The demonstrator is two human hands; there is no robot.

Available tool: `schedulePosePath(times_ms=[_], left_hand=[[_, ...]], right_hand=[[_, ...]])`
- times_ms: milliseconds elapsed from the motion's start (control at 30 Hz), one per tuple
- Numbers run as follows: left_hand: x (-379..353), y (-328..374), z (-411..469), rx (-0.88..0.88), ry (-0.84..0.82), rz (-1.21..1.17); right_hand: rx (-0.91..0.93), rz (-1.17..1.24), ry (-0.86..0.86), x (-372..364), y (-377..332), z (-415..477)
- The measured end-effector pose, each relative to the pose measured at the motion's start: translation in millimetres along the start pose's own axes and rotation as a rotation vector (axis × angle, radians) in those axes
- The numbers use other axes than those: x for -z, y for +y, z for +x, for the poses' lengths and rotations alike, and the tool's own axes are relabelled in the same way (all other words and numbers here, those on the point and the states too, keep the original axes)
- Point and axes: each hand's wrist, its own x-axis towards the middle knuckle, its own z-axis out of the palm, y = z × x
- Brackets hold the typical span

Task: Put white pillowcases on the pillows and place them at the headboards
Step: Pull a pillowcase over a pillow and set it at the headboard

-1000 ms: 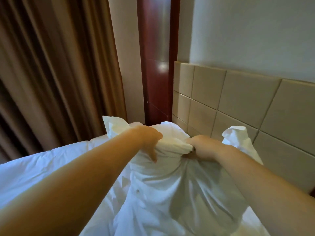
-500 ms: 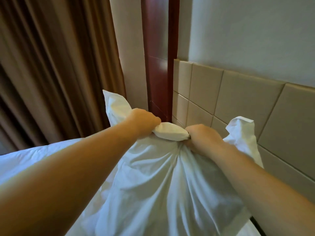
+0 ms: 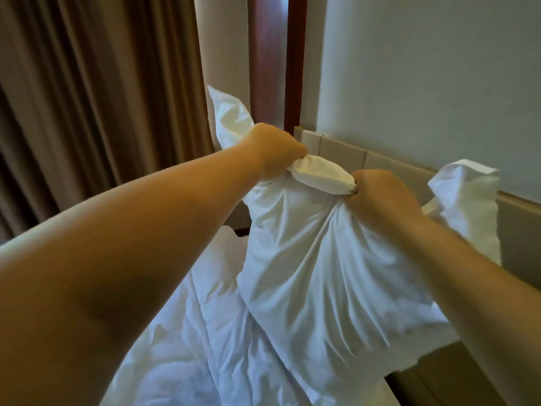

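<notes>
A white pillow in a white pillowcase [image 3: 316, 273] hangs lifted above the bed, bunched at its top edge. My left hand [image 3: 275, 148] grips the top edge on the left and my right hand [image 3: 380, 194] grips it on the right, with a fold of cloth stretched between them. Two loose corners of the pillowcase stick up, one behind my left hand and one to the right of my right hand. The padded beige headboard [image 3: 345, 150] runs along the wall just behind the pillow.
A rumpled white duvet [image 3: 205, 347] covers the bed below. Brown curtains [image 3: 87, 98] hang at the left. A dark red wooden panel [image 3: 275, 54] stands in the corner beside a pale wall [image 3: 424, 68]. A dark gap shows at bottom right beside the bed.
Both hands have raised the pillow clear of the bed, and it now hangs higher. The view has tilted so less of the headboard shows.
</notes>
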Motion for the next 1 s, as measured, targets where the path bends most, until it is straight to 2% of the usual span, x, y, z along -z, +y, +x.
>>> schedulePosePath(times_ms=[200,400,533,700,900,1000], left_hand=[[-14,-15,38,-0.015,0.120,0.015],[-88,-35,91,-0.058,0.141,-0.085],[-172,-54,137,-0.078,0.051,-0.193],[-273,-99,197,-0.122,-0.038,-0.167],[-340,-160,264,-0.098,-0.054,-0.140],[-370,-170,282,-0.064,-0.119,-0.126]], right_hand=[[-0.052,-0.026,0.121,1,3,28],[-0.198,0.059,0.121,-53,6,91],[-0.284,0.116,0.075,-122,11,157],[-0.365,0.239,-0.026,-205,10,245],[-0.354,0.428,0.014,-258,7,340],[-0.313,0.397,-0.050,-279,11,371]])
